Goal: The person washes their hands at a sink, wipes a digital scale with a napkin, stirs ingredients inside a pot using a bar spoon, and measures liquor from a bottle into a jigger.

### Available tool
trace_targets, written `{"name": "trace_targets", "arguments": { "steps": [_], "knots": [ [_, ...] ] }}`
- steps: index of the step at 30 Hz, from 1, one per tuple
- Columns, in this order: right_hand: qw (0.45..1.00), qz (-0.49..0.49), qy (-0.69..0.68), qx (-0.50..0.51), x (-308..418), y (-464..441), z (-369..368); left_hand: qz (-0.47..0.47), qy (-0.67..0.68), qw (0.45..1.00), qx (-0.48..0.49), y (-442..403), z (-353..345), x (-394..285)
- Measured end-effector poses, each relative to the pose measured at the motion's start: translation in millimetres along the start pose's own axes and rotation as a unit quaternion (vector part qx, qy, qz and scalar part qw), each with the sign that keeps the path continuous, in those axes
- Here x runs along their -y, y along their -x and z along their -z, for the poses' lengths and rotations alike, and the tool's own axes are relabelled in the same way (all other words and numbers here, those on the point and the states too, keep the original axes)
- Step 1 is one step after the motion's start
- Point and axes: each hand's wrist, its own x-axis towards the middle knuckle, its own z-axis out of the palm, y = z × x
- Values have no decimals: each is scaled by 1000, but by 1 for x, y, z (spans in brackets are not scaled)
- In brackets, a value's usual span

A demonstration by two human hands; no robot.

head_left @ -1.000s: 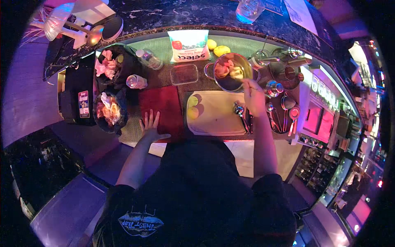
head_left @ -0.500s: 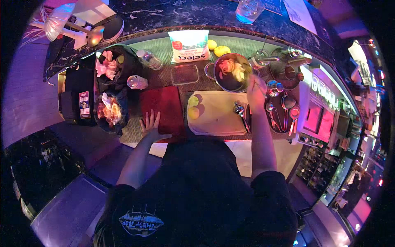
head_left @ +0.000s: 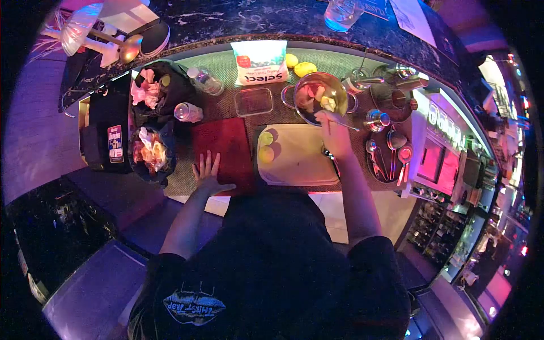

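My left hand (head_left: 209, 173) lies flat with spread fingers on a dark red mat (head_left: 224, 150). My right hand (head_left: 335, 136) is closed around a thin metal utensil (head_left: 350, 126) at the near rim of a two-handled metal pot (head_left: 298, 111). The utensil's slim end sticks out to the right of the fist; I cannot make out its other end. Pale, peel-like pieces (head_left: 327, 103) lie in the pot. Below my right hand is a light cutting board (head_left: 294, 170) with two citrus halves (head_left: 266, 154) on its left side. A metal tool (head_left: 327, 152) there is partly hidden by my wrist.
A white "Select" bag (head_left: 260, 62), two lemons (head_left: 305, 69) and a glass dish (head_left: 254, 103) stand behind the boards. Black bins with crumpled paper (head_left: 152, 150) are at left. A jigger (head_left: 377, 120) and a tray of bar spoons and strainers (head_left: 391, 156) are at right.
My right hand has moved left and toward me, from the pot's right side to its near rim, with the utensil. The pieces in the pot have shifted. My left hand stays put.
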Motion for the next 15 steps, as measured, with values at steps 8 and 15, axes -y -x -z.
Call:
{"name": "trace_targets", "arguments": {
  "steps": [8, 15],
  "knots": [
    [976, 53, 178, -111, -24, -15, 14, 10, -8, 1000, 14, -2, 1, 2],
    [949, 116, 242, -167, -33, -17, 17, 10, -5, 1000, 17, -3, -1, 0]
  ]
}}
